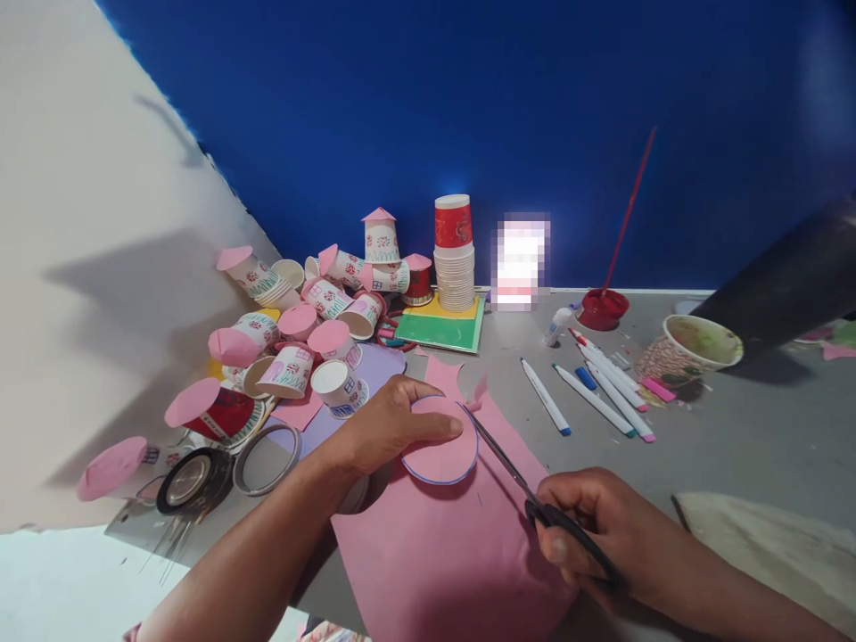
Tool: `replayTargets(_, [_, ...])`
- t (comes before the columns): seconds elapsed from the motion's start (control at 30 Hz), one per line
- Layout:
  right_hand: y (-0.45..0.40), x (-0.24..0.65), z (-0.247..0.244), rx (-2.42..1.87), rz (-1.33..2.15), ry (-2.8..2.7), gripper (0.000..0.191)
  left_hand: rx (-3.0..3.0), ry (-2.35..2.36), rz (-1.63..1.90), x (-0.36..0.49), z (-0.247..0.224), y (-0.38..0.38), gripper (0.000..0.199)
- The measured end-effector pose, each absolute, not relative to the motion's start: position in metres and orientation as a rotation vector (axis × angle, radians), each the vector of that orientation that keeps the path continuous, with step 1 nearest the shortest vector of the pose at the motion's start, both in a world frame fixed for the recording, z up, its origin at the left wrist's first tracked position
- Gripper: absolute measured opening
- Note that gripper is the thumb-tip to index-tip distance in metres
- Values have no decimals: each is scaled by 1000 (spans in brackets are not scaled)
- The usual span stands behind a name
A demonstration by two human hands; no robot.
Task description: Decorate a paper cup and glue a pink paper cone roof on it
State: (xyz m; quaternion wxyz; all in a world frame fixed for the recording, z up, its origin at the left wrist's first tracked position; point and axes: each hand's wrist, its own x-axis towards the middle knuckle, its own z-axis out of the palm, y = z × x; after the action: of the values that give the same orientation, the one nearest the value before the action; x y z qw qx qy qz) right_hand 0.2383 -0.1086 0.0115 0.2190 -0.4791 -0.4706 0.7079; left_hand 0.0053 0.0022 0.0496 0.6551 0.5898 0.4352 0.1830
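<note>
My left hand (pixel 401 419) is closed on a pink paper circle (pixel 434 455) with a blue outline, its thumb lying across the top. In my right hand (pixel 595 526) is a pair of scissors (pixel 508 468) with black handles. The blades point up and left, their tips at the circle's right edge. A small curled pink paper strip (pixel 476 397) stands up by the tips. Below both hands lies a larger pink paper sheet (pixel 434 562). Left of my left hand stands a white paper cup (pixel 339 388) with drawn blue windows.
Decorated paper cups with pink tops (pixel 287 366) crowd the left. Behind are stacked cups (pixel 455 276) on a green and yellow packet (pixel 441 330). Several markers (pixel 602 392), a glue bottle (pixel 557 327), a red dish (pixel 603 310) and a used cup (pixel 695 348) lie right. Tape rolls (pixel 267 459) sit left.
</note>
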Motion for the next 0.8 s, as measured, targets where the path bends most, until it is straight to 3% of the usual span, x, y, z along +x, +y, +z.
replayTargets(0.23, [-109,240,10,-1383,1953,-1282,56,1375,1005,379,3,52,1,24])
replayTargets(0.8, [-109,240,11,-1400,1979,-1285,69,1433,965,309,0,57,4,24])
